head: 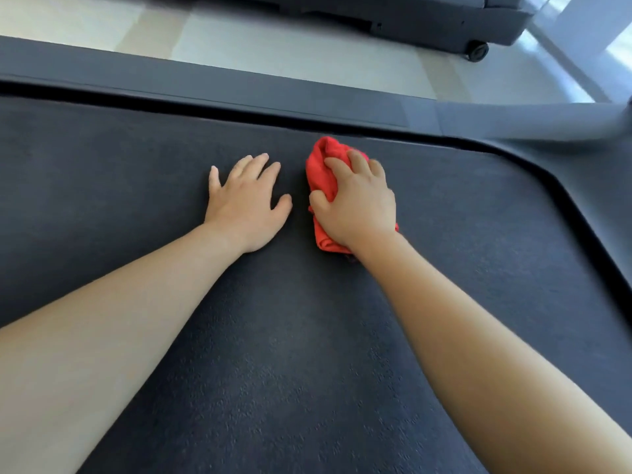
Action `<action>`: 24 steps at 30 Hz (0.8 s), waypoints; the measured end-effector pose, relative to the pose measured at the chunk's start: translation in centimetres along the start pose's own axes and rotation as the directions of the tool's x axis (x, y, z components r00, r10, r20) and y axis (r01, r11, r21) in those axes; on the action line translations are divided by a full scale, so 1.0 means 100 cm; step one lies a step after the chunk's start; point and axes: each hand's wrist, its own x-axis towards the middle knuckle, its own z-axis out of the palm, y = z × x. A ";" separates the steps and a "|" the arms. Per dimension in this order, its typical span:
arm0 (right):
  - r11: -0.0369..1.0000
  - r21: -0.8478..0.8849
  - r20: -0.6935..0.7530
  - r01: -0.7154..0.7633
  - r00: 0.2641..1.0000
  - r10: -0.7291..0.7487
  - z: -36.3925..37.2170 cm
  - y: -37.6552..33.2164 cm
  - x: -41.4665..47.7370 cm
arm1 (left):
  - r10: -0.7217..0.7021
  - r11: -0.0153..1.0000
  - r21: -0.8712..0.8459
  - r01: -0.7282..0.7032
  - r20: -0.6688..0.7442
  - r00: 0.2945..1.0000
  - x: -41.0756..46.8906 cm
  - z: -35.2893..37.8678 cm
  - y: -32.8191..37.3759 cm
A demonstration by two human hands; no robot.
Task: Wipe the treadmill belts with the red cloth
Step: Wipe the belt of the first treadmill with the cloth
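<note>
Was standing right there. The person's right hand [359, 203] had fingers and thumb curled into the bunched-up red fabric cloth [321, 176], pressing it onto the dark textured rubber treadmill belt [273, 336] near its far edge. The left hand [246, 203] lay flat just beside it, fingers spread, holding nothing. I'd call it mid-wipe. The belt looked equally matte everywhere, so honestly I couldn't tell which parts were done.

Past the belt ran a dark grey plastic side rail [205, 87], then pale glossy floor [307, 53] and a second dark grey treadmill [410, 22] on a small black wheel [477, 51], presumably waiting its turn. A blurry light grey bar [547, 121] on the right looked like the only thing to bump into.
</note>
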 end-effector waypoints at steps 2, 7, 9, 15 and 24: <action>1.000 -0.017 -0.015 -0.003 1.000 0.002 -0.006 0.017 -0.029 | 0.041 0.999 0.001 -0.041 0.002 0.999 -0.001 -0.001 0.003; 0.999 -0.020 -0.060 -0.047 0.997 0.046 -0.017 0.053 -0.042 | 0.208 0.970 -0.132 -0.205 0.016 0.978 0.006 -0.001 0.047; 0.998 -0.011 -0.068 -0.067 0.995 0.066 -0.016 0.059 -0.026 | 0.211 0.969 -0.137 -0.206 0.023 0.977 0.014 0.006 0.066; 0.996 0.000 -0.117 -0.089 0.989 0.089 -0.012 0.077 0.035 | 0.179 0.980 -0.066 -0.187 -0.105 0.978 0.026 0.026 0.071; 0.998 -0.033 -0.040 -0.051 0.998 0.049 -0.012 0.078 0.043 | 0.170 0.982 -0.073 -0.176 -0.085 0.982 0.032 0.028 0.068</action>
